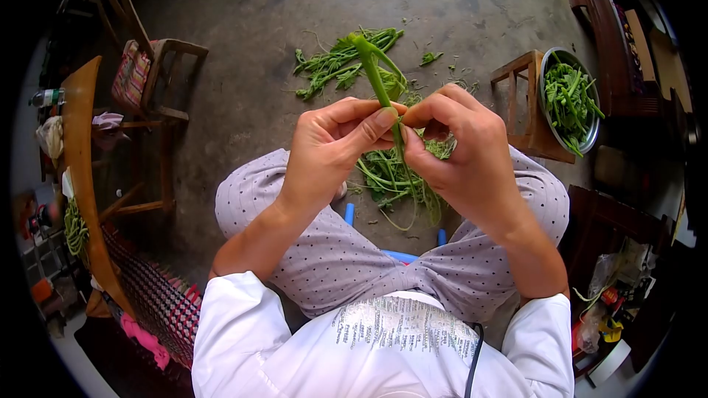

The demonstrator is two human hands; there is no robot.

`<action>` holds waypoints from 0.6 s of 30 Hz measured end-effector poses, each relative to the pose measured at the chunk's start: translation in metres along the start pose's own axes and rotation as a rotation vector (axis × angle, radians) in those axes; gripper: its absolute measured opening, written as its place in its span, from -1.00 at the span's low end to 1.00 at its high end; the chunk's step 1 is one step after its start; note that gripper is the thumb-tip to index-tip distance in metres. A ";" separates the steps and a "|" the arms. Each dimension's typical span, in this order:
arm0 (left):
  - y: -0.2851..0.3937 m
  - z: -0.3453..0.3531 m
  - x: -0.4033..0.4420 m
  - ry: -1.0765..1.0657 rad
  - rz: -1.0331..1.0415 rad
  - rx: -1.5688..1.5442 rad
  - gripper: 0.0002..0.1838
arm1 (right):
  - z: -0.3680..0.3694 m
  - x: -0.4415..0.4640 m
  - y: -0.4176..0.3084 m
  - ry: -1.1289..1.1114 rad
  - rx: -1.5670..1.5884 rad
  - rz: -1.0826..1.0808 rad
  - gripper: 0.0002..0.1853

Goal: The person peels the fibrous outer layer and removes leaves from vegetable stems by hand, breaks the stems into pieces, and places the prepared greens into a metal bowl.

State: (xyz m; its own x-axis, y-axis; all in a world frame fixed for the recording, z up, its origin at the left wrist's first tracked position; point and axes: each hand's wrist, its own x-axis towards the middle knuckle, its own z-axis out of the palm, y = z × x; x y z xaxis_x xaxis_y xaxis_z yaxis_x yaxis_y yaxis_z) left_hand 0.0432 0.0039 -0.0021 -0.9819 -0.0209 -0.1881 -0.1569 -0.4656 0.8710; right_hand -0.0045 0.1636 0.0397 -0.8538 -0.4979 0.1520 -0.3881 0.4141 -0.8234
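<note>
Between my hands, above my knees, is a thick green vegetable stalk (375,74) with a thinner side shoot, slanting from upper left to lower right. My left hand (332,136) pinches its middle between thumb and fingers. Just to the right, my right hand (464,144) has thumb and forefinger closed at the stalk's lower part, close to the left fingertips. Thin fibres (417,195) hang below that spot. Beyond the hands, a bunch of leafy green stems (324,70) lies on the floor. A pile of peeled strings and scraps (387,177) lies beneath them.
On the right, a metal bowl (544,96) full of cut green stems rests on a wooden stool (520,107). A wooden table (81,118) runs along the left, near a wooden chair (184,48) with a patterned cushion. Concrete floor (251,51) stretches ahead.
</note>
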 end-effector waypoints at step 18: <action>0.003 -0.003 -0.005 -0.089 -0.147 0.165 -0.77 | -0.049 0.027 0.039 0.044 1.310 0.270 -0.77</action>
State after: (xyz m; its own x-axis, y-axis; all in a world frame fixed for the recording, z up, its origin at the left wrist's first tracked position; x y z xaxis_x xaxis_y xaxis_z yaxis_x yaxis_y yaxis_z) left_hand 0.0475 -0.0001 -0.0002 -0.9517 0.1178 -0.2835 -0.3064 -0.3065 0.9012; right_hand -0.0596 0.2037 0.0389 -0.8707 -0.4814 -0.1008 0.3888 -0.5483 -0.7404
